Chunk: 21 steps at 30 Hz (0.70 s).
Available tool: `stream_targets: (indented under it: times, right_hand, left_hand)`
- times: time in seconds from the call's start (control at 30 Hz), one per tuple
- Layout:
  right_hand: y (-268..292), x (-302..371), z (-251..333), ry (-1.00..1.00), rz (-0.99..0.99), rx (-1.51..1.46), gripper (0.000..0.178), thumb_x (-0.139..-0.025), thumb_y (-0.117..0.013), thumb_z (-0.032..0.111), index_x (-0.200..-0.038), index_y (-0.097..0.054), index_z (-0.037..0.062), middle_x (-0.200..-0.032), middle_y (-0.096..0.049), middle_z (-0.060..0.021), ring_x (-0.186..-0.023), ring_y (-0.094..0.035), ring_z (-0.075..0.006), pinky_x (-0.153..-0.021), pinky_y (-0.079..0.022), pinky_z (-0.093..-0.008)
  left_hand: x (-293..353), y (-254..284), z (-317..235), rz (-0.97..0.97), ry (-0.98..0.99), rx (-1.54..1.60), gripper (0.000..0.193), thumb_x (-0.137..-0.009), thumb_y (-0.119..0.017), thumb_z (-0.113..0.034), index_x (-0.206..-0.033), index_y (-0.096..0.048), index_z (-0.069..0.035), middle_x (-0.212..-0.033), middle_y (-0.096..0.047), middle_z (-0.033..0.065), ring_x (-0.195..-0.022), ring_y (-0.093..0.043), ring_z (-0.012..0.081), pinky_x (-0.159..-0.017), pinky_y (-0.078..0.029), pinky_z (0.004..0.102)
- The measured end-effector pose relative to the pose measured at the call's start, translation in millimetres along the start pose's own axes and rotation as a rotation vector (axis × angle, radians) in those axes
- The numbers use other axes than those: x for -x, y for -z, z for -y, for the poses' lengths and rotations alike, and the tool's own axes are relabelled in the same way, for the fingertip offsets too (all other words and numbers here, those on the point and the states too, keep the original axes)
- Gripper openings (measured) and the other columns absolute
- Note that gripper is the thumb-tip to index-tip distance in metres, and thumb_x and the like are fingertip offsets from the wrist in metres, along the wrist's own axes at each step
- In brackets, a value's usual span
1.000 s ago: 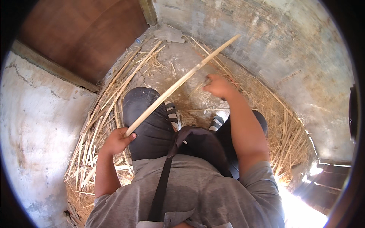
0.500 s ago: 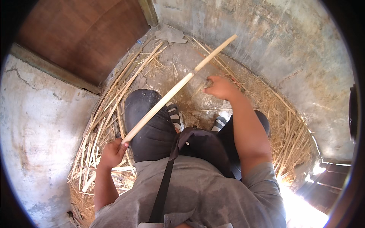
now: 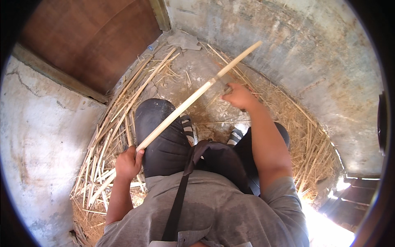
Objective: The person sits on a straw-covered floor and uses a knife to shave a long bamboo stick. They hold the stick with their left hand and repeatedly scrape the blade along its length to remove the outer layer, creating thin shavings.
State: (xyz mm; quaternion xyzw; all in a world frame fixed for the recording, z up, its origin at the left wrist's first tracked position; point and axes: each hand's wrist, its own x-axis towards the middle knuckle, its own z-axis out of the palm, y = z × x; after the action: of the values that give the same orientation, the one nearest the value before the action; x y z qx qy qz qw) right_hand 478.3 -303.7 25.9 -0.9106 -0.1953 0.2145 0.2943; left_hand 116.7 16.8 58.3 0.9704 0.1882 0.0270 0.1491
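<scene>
My left hand (image 3: 128, 163) is closed around the lower end of a long, pale bamboo strip (image 3: 175, 115). The strip slants up and to the right, passing over my left knee. A step or joint shows along it, with a slightly darker stretch beyond. My right hand (image 3: 238, 97) is closed beside that joint, on the strip's right side. In it is what looks like a small knife (image 3: 226, 89); its thin blade is blurred and points toward the strip. Most of the handle is hidden in my fingers.
Split strips (image 3: 119, 109) lie piled on the left, between my leg and the wall. Shavings and more strips (image 3: 306, 142) heap up on the right. A brown panel (image 3: 90, 37) stands at the far left, and a stained wall (image 3: 279, 37) curves round the back.
My left hand has moved slightly up and to the right, carrying the bamboo strip along. My right hand has shifted only slightly, still beside the strip's joint.
</scene>
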Motion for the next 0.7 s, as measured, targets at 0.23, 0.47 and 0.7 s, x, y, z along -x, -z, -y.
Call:
stream_targets:
  times: [0.23,0.47,0.7]
  right_hand:
    - [9.4,-0.5,2.0,0.086,0.042,0.048,0.071,-0.083,-0.075,0.04,-0.139,-0.056,0.0005,-0.129,-0.064,-0.0245,-0.12,-0.062,-0.0357,-0.1,-0.048,-0.0432]
    - [25.4,2.0,1.4,-0.204,0.082,-0.275,0.069,-0.084,-0.075,0.039,-0.138,-0.056,-0.0008,-0.107,-0.071,-0.0212,-0.105,-0.067,-0.0337,-0.088,-0.051,-0.0444]
    - [-15.1,21.1,55.1,0.338,0.371,0.212,0.057,-0.082,-0.076,0.034,-0.127,-0.062,0.0012,-0.103,-0.072,-0.0183,-0.1,-0.068,-0.0356,-0.088,-0.052,-0.046]
  left_hand:
    - [1.6,4.3,1.3,0.033,0.034,0.046,0.048,-0.099,-0.06,-0.047,-0.08,-0.055,-0.003,-0.063,-0.06,0.0213,-0.061,-0.061,0.0453,-0.054,-0.046,0.0517]
    - [0.3,-2.1,0.4,0.004,0.024,0.051,0.048,-0.098,-0.063,-0.045,-0.077,-0.054,-0.002,-0.061,-0.058,0.0207,-0.061,-0.06,0.0449,-0.055,-0.045,0.0512]
    - [2.8,-5.6,0.2,-0.006,0.025,0.064,0.049,-0.098,-0.063,-0.045,-0.075,-0.053,-0.003,-0.06,-0.057,0.0205,-0.059,-0.058,0.0448,-0.054,-0.044,0.0504]
